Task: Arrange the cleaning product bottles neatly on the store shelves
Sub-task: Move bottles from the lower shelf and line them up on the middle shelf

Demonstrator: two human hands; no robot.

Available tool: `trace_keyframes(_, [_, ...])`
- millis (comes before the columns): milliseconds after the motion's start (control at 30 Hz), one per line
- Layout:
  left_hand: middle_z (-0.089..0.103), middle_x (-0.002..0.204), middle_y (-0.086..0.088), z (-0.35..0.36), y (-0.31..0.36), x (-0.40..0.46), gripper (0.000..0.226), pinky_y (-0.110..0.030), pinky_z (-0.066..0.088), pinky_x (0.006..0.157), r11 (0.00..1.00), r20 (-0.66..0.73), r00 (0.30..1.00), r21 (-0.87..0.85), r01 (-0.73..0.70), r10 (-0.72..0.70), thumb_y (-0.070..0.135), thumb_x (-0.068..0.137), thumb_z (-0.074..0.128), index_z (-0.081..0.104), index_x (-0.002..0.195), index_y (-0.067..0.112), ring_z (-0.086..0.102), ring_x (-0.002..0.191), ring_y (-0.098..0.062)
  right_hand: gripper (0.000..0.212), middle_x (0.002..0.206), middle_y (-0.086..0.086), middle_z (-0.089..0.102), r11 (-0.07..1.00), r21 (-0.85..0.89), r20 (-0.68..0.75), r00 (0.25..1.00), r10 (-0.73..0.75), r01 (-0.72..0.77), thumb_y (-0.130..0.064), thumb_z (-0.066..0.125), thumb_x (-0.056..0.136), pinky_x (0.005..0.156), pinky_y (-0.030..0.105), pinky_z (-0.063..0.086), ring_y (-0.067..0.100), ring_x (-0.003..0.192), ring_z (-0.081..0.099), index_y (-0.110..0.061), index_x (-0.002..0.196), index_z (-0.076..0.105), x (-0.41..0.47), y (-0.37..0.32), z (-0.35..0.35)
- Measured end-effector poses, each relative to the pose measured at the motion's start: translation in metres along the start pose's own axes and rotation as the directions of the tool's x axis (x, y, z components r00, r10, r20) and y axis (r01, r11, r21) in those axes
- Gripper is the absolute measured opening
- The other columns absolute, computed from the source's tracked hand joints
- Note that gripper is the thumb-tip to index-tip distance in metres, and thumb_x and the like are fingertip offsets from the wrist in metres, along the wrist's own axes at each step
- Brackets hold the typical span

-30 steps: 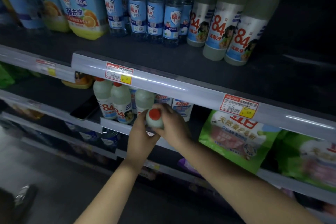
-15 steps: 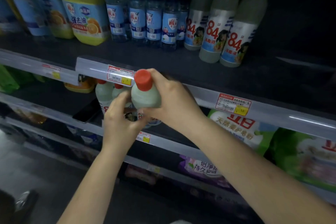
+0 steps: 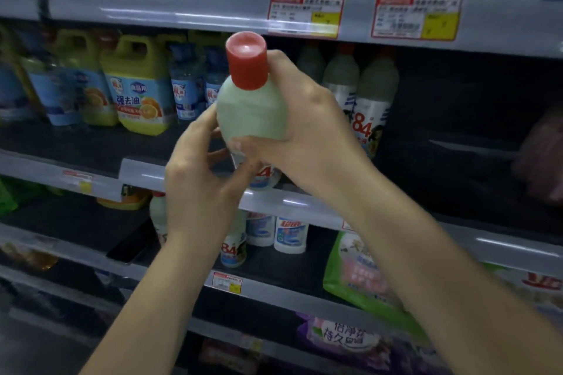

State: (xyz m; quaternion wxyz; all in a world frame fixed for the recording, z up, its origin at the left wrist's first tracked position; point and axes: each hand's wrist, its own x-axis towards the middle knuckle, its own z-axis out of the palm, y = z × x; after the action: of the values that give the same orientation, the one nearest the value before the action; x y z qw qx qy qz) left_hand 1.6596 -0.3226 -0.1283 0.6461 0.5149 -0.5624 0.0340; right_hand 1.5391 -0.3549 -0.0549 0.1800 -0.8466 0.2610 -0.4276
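A pale green "84" bottle [image 3: 251,113] with a red cap is held upright in front of the middle shelf [image 3: 182,173]. My right hand [image 3: 307,128] grips its shoulder and body from the right. My left hand [image 3: 198,183] curls round its lower part from the left. Behind it on the middle shelf stand three more "84" bottles [image 3: 370,100], blue-labelled bottles [image 3: 187,85] and yellow jugs [image 3: 138,85]. On the shelf below stand other "84" bottles [image 3: 233,248] and white bottles [image 3: 289,234].
The top shelf rail [image 3: 182,9] carries red and yellow price tags [image 3: 304,15]. Green refill bags [image 3: 356,271] lie on the lower shelf at right, purple bags [image 3: 350,341] under them. The right part of the middle shelf [image 3: 463,155] is dark.
Both hands have lifted the red-capped bottle from the lower shelf up to the level of the middle shelf. The view has tilted upward, showing the top rail.
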Motion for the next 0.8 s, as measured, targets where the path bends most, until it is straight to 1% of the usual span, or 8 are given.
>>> trace_keyframes(67, [0.062, 0.111, -0.007, 0.011, -0.004, 0.011, 0.054, -0.032, 0.054, 0.081, 0.999, 0.021, 1.000, -0.040, 0.006, -0.005, 0.032, 0.076, 0.063, 0.053, 0.123, 0.009, 0.061, 0.100, -0.020, 0.058, 0.109, -0.008, 0.057, 0.999, -0.036, -0.036, 0.999, -0.002, 0.001, -0.024, 0.077, 0.069, 0.076, 0.034, 0.050, 0.013, 0.095, 0.056, -0.025, 0.119, 0.048, 0.008, 0.006, -0.001])
trace_keyframes(167, [0.062, 0.109, -0.010, 0.032, -0.016, 0.022, 0.048, -0.030, 0.053, 0.079, 1.000, 0.034, 0.999, 0.021, -0.012, 0.011, 0.015, 0.077, 0.065, 0.052, 0.123, 0.006, 0.062, 0.097, -0.022, 0.060, 0.113, -0.003, 0.057, 0.992, -0.123, -0.088, 0.996, 0.013, -0.024, -0.029, 0.078, 0.067, 0.080, 0.031, 0.048, 0.015, 0.099, 0.056, -0.022, 0.118, 0.047, 0.018, 0.022, 0.002])
trace_keyframes(267, [0.060, 0.118, -0.012, 0.051, -0.028, 0.023, 0.051, -0.040, 0.052, 0.088, 0.999, 0.049, 0.998, 0.009, 0.048, -0.048, 0.000, 0.078, 0.065, 0.049, 0.126, 0.004, 0.060, 0.106, -0.024, 0.061, 0.111, 0.000, 0.059, 0.982, -0.161, -0.130, 0.989, 0.077, -0.098, -0.036, 0.080, 0.065, 0.080, 0.034, 0.049, 0.019, 0.099, 0.058, -0.021, 0.115, 0.047, 0.024, 0.041, 0.009])
trace_keyframes(333, [0.059, 0.121, -0.009, 0.060, -0.035, 0.023, 0.052, -0.046, 0.050, 0.091, 0.995, 0.101, 0.991, -0.040, 0.095, -0.091, 0.002, 0.080, 0.063, 0.047, 0.129, 0.008, 0.058, 0.110, -0.023, 0.060, 0.111, 0.001, 0.059, 0.981, -0.144, -0.143, 0.983, 0.112, -0.133, -0.035, 0.080, 0.065, 0.080, 0.035, 0.049, 0.022, 0.099, 0.058, -0.019, 0.113, 0.048, 0.026, 0.054, 0.013])
trace_keyframes(400, [0.058, 0.124, -0.006, 0.064, -0.040, 0.023, 0.054, -0.045, 0.048, 0.094, 0.990, 0.139, 0.982, -0.044, 0.134, -0.127, 0.007, 0.082, 0.062, 0.045, 0.133, 0.012, 0.056, 0.114, -0.020, 0.057, 0.112, 0.003, 0.059, 0.981, -0.143, -0.151, 0.982, 0.110, -0.132, -0.035, 0.078, 0.068, 0.079, 0.035, 0.048, 0.023, 0.100, 0.058, -0.017, 0.113, 0.048, 0.027, 0.063, 0.016])
trace_keyframes(533, [0.060, 0.121, -0.004, 0.072, -0.042, 0.030, 0.051, -0.036, 0.049, 0.093, 0.996, 0.125, 0.989, -0.025, 0.081, -0.077, 0.008, 0.081, 0.063, 0.048, 0.130, 0.009, 0.057, 0.111, -0.016, 0.058, 0.116, 0.003, 0.058, 0.979, -0.129, -0.154, 0.978, 0.138, -0.159, -0.034, 0.074, 0.073, 0.075, 0.027, 0.043, 0.022, 0.104, 0.056, -0.016, 0.119, 0.044, 0.036, 0.073, 0.016])
trace_keyframes(667, [0.061, 0.102, 0.001, 0.084, -0.050, 0.040, 0.035, -0.015, 0.046, 0.074, 0.995, 0.129, 0.987, 0.017, 0.096, -0.097, 0.006, 0.079, 0.065, 0.055, 0.113, 0.007, 0.059, 0.095, -0.015, 0.060, 0.115, 0.007, 0.057, 0.965, -0.079, -0.171, 0.957, 0.233, -0.250, -0.036, 0.076, 0.072, 0.076, 0.030, 0.045, 0.022, 0.103, 0.056, -0.011, 0.116, 0.043, 0.051, 0.088, 0.018])
trace_keyframes(800, [0.062, 0.099, 0.000, 0.099, -0.069, 0.035, 0.043, -0.006, 0.040, 0.066, 0.987, 0.226, 0.962, 0.064, 0.144, -0.155, 0.004, 0.073, 0.069, 0.053, 0.113, 0.009, 0.060, 0.091, -0.017, 0.071, 0.123, 0.008, 0.055, 0.943, -0.022, -0.200, 0.926, 0.321, -0.331, -0.032, 0.077, 0.071, 0.079, 0.027, 0.044, 0.024, 0.110, 0.055, -0.010, 0.126, 0.038, 0.053, 0.116, 0.032])
